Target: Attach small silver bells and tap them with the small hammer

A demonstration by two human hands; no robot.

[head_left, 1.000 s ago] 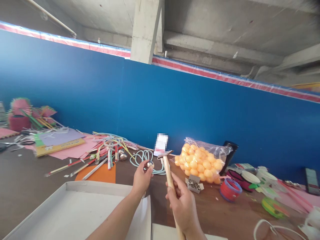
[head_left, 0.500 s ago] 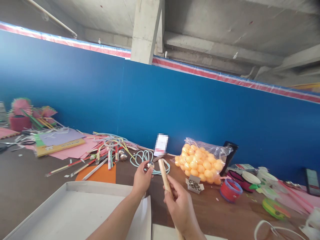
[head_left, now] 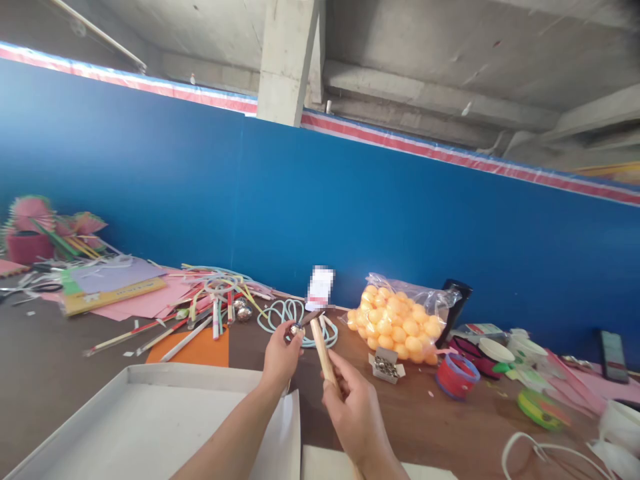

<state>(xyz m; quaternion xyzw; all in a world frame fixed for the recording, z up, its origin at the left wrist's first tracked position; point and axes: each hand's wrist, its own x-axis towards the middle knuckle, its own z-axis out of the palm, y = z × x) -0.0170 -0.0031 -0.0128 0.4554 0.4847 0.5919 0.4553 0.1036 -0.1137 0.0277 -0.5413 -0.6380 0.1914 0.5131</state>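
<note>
Between its thumb and fingers, my left hand (head_left: 281, 357) holds a shiny silver ball (head_left: 297, 330) above the table. My right hand (head_left: 353, 403) is wrapped round the light wooden handle (head_left: 323, 353) of a hammer-like tool. The tool's dark head (head_left: 313, 316) is up beside the silver ball; whether they touch cannot be made out. Light blue cord (head_left: 280, 313) lies coiled behind both hands. Two more silver balls (head_left: 243, 311) rest to the left, near the straws.
A white tray (head_left: 200, 370) lies front left. Behind are papers and straws (head_left: 215, 300). On the right are a bag of orange balls (head_left: 395, 323), an open box of small metal pieces (head_left: 386, 367), a red tape roll (head_left: 457, 377) and a white cable (head_left: 525, 440). A blue partition (head_left: 350, 200) stands behind.
The tool's head has come closer to the silver ball, its handle tilting more to the left. Both hands keep their hold. The whole view has shifted slightly.
</note>
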